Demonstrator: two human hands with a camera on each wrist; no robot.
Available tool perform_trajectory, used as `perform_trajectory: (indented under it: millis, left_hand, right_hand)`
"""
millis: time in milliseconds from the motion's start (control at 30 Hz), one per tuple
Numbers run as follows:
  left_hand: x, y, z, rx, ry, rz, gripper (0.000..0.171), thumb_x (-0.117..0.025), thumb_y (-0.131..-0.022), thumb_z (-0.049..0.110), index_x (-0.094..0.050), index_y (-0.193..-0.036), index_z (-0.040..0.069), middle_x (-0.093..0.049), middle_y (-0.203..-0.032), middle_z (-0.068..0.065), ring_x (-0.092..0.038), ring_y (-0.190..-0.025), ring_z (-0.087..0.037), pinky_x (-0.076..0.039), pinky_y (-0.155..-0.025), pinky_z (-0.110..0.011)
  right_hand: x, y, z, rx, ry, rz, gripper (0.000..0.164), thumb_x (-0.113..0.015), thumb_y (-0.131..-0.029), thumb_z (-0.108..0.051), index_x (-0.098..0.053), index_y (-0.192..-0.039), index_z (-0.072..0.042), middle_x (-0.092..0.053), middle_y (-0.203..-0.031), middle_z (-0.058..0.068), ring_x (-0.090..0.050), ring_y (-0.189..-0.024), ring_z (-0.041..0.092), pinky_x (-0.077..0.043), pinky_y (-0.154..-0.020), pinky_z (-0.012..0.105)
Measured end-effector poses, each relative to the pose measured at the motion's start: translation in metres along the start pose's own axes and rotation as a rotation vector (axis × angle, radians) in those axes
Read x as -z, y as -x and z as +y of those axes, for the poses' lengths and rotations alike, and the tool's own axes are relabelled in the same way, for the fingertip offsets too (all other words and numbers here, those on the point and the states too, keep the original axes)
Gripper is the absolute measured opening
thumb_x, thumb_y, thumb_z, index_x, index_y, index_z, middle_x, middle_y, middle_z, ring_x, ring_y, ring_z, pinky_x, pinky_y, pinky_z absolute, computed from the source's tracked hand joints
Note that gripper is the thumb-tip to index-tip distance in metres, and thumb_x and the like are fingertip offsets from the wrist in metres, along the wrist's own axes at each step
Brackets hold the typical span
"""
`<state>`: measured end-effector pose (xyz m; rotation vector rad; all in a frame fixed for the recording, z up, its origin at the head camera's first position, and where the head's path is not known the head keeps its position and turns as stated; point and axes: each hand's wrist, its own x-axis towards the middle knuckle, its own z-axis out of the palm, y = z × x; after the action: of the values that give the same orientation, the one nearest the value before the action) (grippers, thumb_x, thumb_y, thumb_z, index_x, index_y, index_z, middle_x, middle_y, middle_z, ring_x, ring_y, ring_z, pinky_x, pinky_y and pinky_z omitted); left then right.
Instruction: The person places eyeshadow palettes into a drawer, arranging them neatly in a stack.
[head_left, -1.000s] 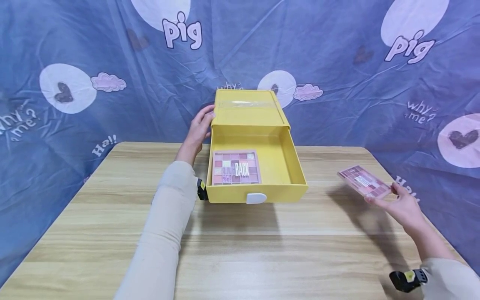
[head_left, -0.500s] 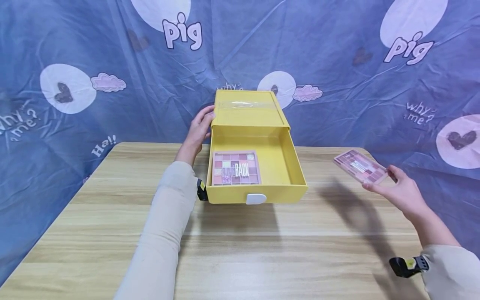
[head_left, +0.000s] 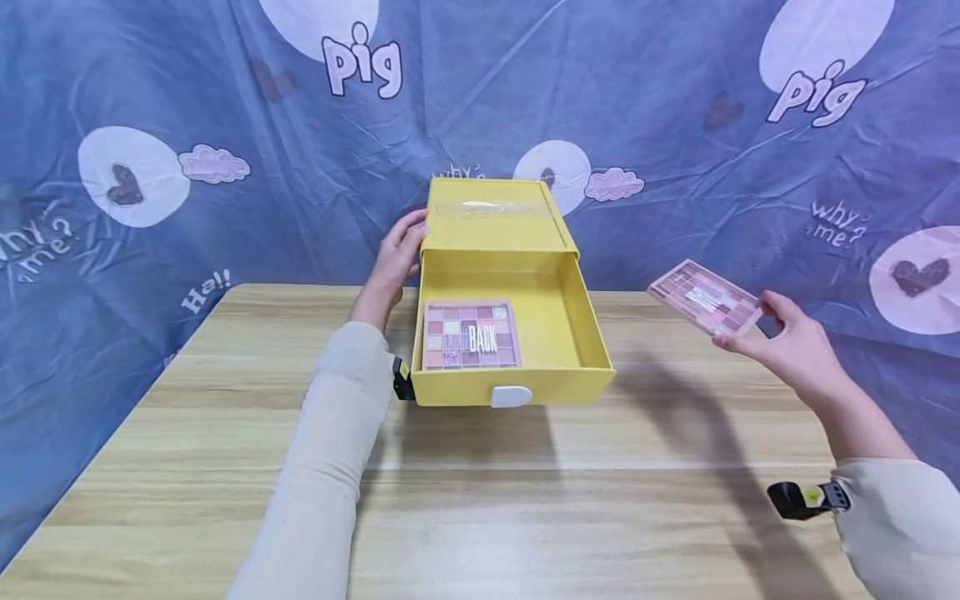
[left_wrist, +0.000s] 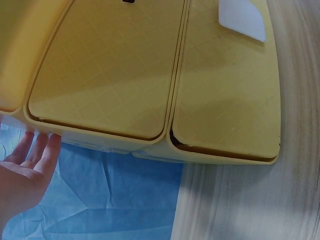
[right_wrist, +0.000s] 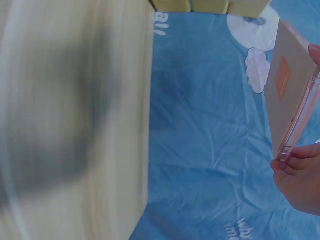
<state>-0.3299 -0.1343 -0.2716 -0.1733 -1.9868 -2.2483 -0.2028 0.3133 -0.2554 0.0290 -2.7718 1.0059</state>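
My left hand (head_left: 392, 265) rests against the left side of a yellow drawer cabinet (head_left: 498, 218), fingers at its upper edge. In the left wrist view, the fingertips (left_wrist: 49, 150) touch the side of the stacked unit. Its top drawer (head_left: 551, 333) is pulled out, with an eyeshadow palette (head_left: 471, 335) lying in the left part, "BACK" printed on the lid. My right hand (head_left: 798, 346) pinches a second eyeshadow palette (head_left: 705, 297) by its near edge, held tilted above the table to the right of the drawer. The right wrist view shows that palette's plain back (right_wrist: 287, 82) with an orange label.
A wood-grain table (head_left: 480, 517) lies under everything. Behind it hangs a blue printed cloth (head_left: 315, 167). In the left wrist view, closed lower drawers (left_wrist: 230, 95) sit beneath the open one, one with a white handle (left_wrist: 243, 19).
My right hand has raised the palette and brought it a little to the left, toward the drawer. The left hand and the cabinet have stayed in place.
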Motion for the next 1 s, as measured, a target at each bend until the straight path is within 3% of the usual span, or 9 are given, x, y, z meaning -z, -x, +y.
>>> perform_trajectory:
  millis: [200, 567, 1000]
  left_hand:
    - [0.0, 0.0, 0.002, 0.008, -0.016, 0.011, 0.041, -0.049, -0.084, 0.024, -0.046, -0.124, 0.018, -0.046, -0.124, 0.0, -0.042, -0.105, -0.013, -0.032, -0.084, -0.045]
    - [-0.001, 0.001, 0.002, 0.008, -0.017, 0.009, 0.041, -0.049, -0.084, 0.024, -0.046, -0.124, 0.017, -0.046, -0.124, 0.0, -0.043, -0.104, -0.013, -0.032, -0.084, -0.045]
    - [0.0, 0.0, 0.001, 0.0, -0.003, -0.001, 0.041, -0.049, -0.084, 0.024, -0.046, -0.124, 0.017, -0.045, -0.125, -0.001, -0.043, -0.105, -0.014, -0.033, -0.084, -0.044]
  right_hand:
    - [0.002, -0.007, -0.017, 0.026, 0.028, 0.013, 0.09, -0.068, -0.072, -0.03, -0.014, -0.134, 0.006, -0.028, -0.127, 0.032, -0.025, -0.112, 0.042, -0.018, -0.089, 0.054]
    - [0.006, -0.016, -0.044, 0.062, 0.02, -0.023, 0.09, -0.067, -0.072, -0.031, -0.012, -0.136, 0.002, -0.026, -0.131, 0.028, -0.019, -0.119, 0.042, -0.016, -0.091, 0.054]
    - [-0.007, -0.025, -0.08, 0.138, -0.068, -0.051, 0.089, -0.07, -0.07, -0.024, -0.015, -0.137, -0.001, -0.027, -0.133, 0.022, -0.019, -0.122, 0.034, -0.016, -0.097, 0.042]
